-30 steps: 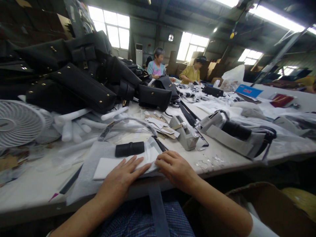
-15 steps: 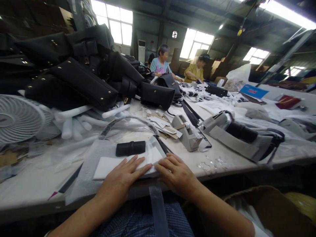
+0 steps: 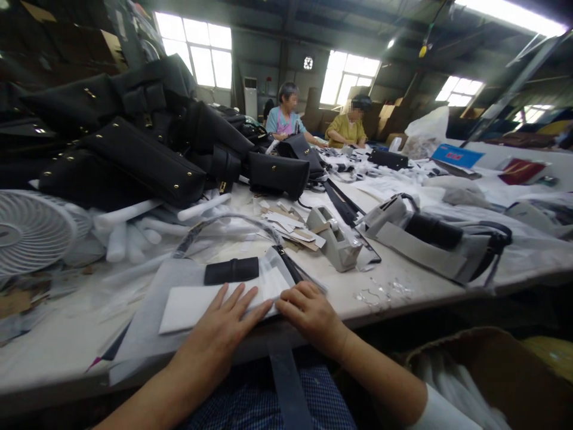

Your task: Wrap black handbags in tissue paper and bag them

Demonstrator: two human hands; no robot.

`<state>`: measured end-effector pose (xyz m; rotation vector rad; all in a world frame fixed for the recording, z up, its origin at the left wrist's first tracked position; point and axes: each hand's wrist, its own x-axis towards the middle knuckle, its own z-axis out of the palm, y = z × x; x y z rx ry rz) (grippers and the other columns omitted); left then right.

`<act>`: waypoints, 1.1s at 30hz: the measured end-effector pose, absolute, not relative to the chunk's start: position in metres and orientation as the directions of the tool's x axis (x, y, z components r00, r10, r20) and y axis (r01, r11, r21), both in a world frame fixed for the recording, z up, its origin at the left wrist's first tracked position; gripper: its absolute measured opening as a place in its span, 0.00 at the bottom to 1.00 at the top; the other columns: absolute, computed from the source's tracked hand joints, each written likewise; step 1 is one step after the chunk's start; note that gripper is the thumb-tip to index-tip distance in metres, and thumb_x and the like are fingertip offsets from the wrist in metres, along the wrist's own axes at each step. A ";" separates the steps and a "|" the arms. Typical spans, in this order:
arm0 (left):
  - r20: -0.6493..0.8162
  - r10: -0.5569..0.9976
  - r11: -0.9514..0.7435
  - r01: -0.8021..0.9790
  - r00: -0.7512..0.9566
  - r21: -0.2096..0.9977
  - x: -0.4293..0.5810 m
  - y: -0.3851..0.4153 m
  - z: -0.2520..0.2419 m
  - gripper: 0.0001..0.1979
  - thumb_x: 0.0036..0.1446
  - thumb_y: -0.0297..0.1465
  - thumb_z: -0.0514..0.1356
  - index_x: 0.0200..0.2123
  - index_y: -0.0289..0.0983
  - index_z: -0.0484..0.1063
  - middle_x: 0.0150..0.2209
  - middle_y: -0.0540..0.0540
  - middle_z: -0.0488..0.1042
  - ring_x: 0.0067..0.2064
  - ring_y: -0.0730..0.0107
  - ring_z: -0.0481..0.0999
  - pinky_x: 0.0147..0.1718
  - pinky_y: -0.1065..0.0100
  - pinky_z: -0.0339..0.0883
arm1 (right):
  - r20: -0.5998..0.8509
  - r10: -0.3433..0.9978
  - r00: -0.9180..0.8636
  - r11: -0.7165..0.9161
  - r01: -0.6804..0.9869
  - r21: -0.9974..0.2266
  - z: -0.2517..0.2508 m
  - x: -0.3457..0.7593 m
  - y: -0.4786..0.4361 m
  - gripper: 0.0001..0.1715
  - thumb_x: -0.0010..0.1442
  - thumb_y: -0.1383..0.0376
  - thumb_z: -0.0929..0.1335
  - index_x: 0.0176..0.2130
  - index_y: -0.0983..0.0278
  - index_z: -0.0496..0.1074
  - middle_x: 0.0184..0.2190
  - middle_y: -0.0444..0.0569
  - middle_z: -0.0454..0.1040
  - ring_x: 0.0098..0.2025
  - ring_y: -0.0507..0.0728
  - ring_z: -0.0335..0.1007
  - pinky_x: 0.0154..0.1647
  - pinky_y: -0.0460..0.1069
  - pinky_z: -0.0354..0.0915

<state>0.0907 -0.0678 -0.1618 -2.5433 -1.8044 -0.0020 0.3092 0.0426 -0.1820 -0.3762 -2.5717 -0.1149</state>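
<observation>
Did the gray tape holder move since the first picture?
No, the gray tape holder sits in the same spot on the table, right beside the paper scraps.

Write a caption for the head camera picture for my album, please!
Left hand spread on a white pad, right hand close by, black bags piled beyond, a fan at the left edge.

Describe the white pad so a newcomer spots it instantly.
On the worktable, find the person's left hand. The white pad lies partly under it, nearer the camera than the black banded piece. Unlike the greyish sheet beneath, it's brighter and looks thicker.
</observation>
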 end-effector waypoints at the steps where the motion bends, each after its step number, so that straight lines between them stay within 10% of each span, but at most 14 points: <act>1: 0.008 0.944 -0.329 0.944 0.329 0.002 0.094 -0.066 -0.158 0.44 0.52 0.17 0.54 0.68 0.49 0.45 0.67 0.41 0.56 0.66 0.47 0.56 0.63 0.41 0.54 | 0.521 0.241 -0.819 0.958 0.285 0.005 -0.182 0.309 0.043 0.09 0.69 0.65 0.63 0.45 0.63 0.72 0.39 0.49 0.74 0.38 0.57 0.62 0.41 0.53 0.60; 5: 0.087 0.950 -0.303 0.953 0.299 0.024 0.104 -0.057 -0.154 0.28 0.62 0.36 0.59 0.64 0.41 0.58 0.59 0.36 0.68 0.59 0.42 0.67 0.57 0.40 0.62 | 0.524 0.248 -0.815 0.957 0.290 -0.002 -0.184 0.309 0.043 0.08 0.69 0.65 0.63 0.44 0.62 0.72 0.39 0.49 0.74 0.38 0.57 0.62 0.41 0.53 0.60; 18: 0.406 0.850 -0.303 0.942 0.336 -0.144 0.096 -0.051 -0.195 0.22 0.69 0.35 0.48 0.64 0.41 0.58 0.59 0.42 0.70 0.58 0.50 0.71 0.53 0.46 0.70 | 0.668 0.187 -0.720 0.976 0.216 -0.040 -0.176 0.316 0.044 0.10 0.67 0.69 0.65 0.49 0.67 0.71 0.42 0.53 0.76 0.43 0.58 0.67 0.46 0.53 0.66; 33: 0.385 0.798 -0.380 0.883 0.464 -0.276 0.086 -0.058 -0.201 0.27 0.67 0.25 0.43 0.67 0.43 0.50 0.64 0.37 0.62 0.63 0.44 0.63 0.55 0.44 0.67 | 0.625 0.352 -0.697 0.898 0.440 -0.014 -0.178 0.294 0.034 0.19 0.70 0.67 0.60 0.29 0.63 0.71 0.25 0.47 0.66 0.30 0.57 0.58 0.33 0.53 0.57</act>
